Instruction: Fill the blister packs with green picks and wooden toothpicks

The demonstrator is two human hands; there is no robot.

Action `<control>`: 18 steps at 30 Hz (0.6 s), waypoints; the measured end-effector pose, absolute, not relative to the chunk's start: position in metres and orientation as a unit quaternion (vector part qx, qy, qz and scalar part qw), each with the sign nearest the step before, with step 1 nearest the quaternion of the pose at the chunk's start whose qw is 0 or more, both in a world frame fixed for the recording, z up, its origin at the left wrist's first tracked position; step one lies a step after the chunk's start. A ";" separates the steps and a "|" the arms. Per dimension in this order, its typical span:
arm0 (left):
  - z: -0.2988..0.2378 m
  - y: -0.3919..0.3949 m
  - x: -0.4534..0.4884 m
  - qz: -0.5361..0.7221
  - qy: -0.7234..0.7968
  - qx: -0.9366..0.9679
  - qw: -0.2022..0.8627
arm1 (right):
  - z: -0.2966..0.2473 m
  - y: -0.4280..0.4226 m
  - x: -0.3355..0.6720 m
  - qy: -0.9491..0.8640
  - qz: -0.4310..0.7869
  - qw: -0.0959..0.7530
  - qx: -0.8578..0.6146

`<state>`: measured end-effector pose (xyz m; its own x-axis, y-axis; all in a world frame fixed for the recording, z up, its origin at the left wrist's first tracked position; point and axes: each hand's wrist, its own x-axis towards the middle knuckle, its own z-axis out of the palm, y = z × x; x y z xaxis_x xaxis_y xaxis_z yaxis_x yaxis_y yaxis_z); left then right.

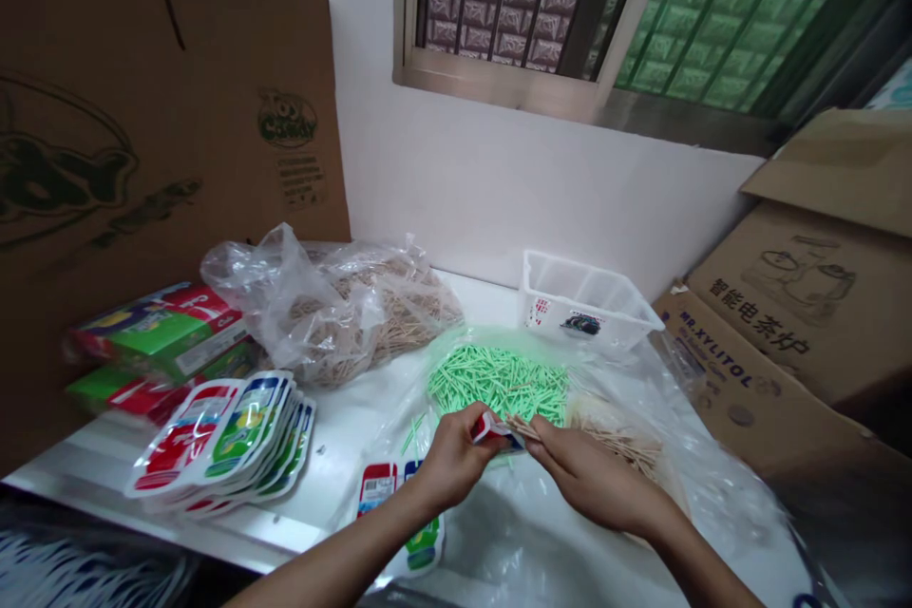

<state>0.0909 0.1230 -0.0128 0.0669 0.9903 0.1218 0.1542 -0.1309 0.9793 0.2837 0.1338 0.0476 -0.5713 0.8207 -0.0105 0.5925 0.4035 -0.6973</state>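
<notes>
My left hand (456,458) is closed on a small red, white and blue pouch (493,428), holding it up above the table. My right hand (580,470) pinches a small bundle of tan sticks (522,428) whose ends meet the pouch's mouth. Just beyond the hands lies a heap of green sticks (503,380) on a clear plastic sheet, with a pile of tan sticks (619,439) to its right. Another printed pouch (391,494) lies flat under my left forearm.
A fanned stack of printed pouches (228,437) lies at the left, with colourful boxes (161,328) behind it. A clear bag of tan sticks (349,309) sits at the back. A white basket (584,304) stands by the wall. Cardboard boxes (790,313) crowd the right side.
</notes>
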 end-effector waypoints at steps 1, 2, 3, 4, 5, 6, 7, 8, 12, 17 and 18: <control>-0.012 0.122 0.090 0.468 0.491 0.601 0.424 | 0.049 0.134 0.283 -0.832 0.318 0.147 -0.429; -0.010 0.122 0.090 0.461 0.488 0.618 0.409 | 0.050 0.134 0.282 -0.844 0.299 0.123 -0.427; -0.009 0.121 0.089 0.455 0.485 0.633 0.395 | 0.051 0.135 0.282 -0.855 0.279 0.098 -0.426; -0.008 0.121 0.088 0.449 0.482 0.648 0.382 | 0.052 0.135 0.281 -0.864 0.261 0.077 -0.423; -0.006 0.121 0.087 0.442 0.480 0.662 0.368 | 0.054 0.135 0.280 -0.871 0.246 0.060 -0.421; -0.005 0.121 0.086 0.435 0.478 0.676 0.353 | 0.056 0.135 0.280 -0.876 0.235 0.045 -0.419; -0.004 0.121 0.085 0.428 0.476 0.689 0.338 | 0.057 0.136 0.279 -0.880 0.225 0.030 -0.417; -0.003 0.121 0.084 0.423 0.472 0.702 0.324 | 0.059 0.136 0.279 -0.883 0.216 0.013 -0.416; -0.001 0.122 0.081 0.409 0.442 0.750 0.273 | 0.062 0.143 0.278 -0.897 0.165 -0.049 -0.407; -0.003 0.124 0.078 0.366 0.412 0.803 0.226 | 0.066 0.151 0.274 -0.897 0.156 -0.091 -0.403; -0.004 0.124 0.078 0.358 0.413 0.808 0.221 | 0.068 0.150 0.270 -0.898 0.146 -0.103 -0.401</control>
<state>0.0777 0.1239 -0.0039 0.4023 0.8261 0.3946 0.5095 -0.5601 0.6532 0.2705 0.1503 0.0679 -0.6568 0.6912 -0.3015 0.7510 0.6354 -0.1795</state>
